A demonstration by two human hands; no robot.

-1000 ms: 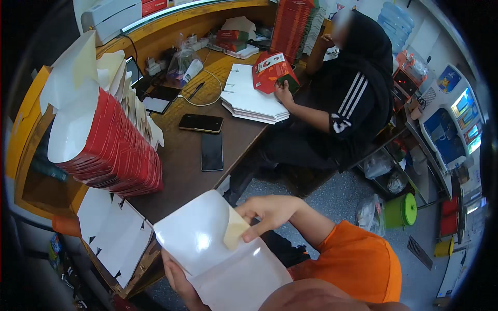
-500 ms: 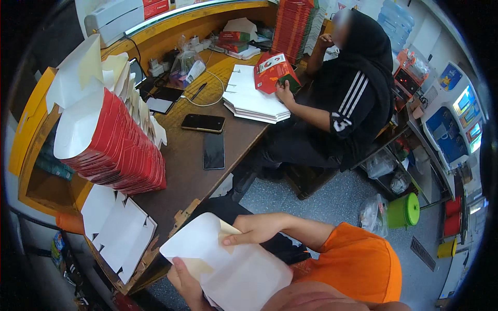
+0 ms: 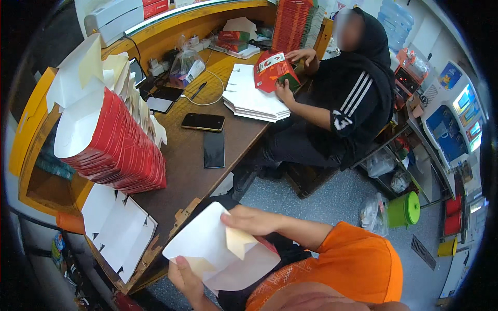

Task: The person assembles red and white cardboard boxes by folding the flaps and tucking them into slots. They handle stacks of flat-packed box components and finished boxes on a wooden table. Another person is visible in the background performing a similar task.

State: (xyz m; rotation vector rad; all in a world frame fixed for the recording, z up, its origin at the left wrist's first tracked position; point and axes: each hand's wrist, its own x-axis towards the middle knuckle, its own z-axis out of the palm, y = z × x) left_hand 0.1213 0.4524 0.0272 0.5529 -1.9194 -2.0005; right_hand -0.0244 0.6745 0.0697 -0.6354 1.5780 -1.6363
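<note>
The carton (image 3: 199, 236), part folded with its white inside turned up, lay between the person's two hands, in front of the body and off the table's near corner. The left hand (image 3: 187, 282) pinched its left edge, thumb over the inner face, fingers partly hidden behind the wall. The right hand (image 3: 254, 219) gripped the upper right edge, thumb against the inner face near the corner; its other fingers were partly hidden. A cream flap (image 3: 243, 243) stood folded inward just below the right hand.

On the near corner of the table (image 3: 179, 155) lay flat white card sheets (image 3: 116, 228) with notched edges. Beyond them rose a tall leaning stack of red cartons (image 3: 119, 145), nested one in another, the white inside of the front one showing. Two phones lay to its right, one black (image 3: 213, 150) and one with a gold edge (image 3: 203, 122).

Farther off, a clear plastic bag (image 3: 187, 65) on the table held small items too indistinct to identify. A seated co-worker (image 3: 358, 98) in black held a red box (image 3: 275, 72) over a pile of white card (image 3: 254, 98). On the floor to the right, a bulging plastic bag (image 3: 371, 215) stood beside a green bin (image 3: 403, 210), whose lid hid the contents.
</note>
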